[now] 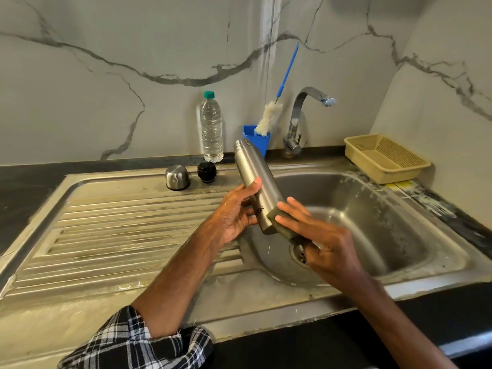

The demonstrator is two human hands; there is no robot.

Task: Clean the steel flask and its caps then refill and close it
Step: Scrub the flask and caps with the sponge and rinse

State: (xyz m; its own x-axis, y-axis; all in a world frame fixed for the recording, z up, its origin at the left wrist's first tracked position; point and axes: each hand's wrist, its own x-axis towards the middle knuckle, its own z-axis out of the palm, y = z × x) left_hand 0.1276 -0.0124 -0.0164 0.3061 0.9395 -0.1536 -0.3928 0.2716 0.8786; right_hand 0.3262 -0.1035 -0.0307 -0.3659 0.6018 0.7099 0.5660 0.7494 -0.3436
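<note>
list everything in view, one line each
brushed steel flask: 1, silver, tilted over basin
green scrub sponge: 1, against flask's lower end
domed steel cap: 1, on drainboard
black round stopper: 1, beside it
clear plastic bottle: 1, green lid, behind caps
chrome tap: 1, behind basin
blue plastic holder: 1, by tap, holds white bottle brush
beige mesh basket: 1, right of basin
steel sink: 1, in dark counter
left hand: 1, holds flask
right hand: 1, holds sponge

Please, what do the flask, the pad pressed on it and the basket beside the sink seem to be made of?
The flask looks like stainless steel, brushed satin finish with soft reflections. The pad is dull olive-green, probably fibrous scouring material, though its texture is blurred. The basket seems matte beige plastic, with moulded mesh walls.
</note>
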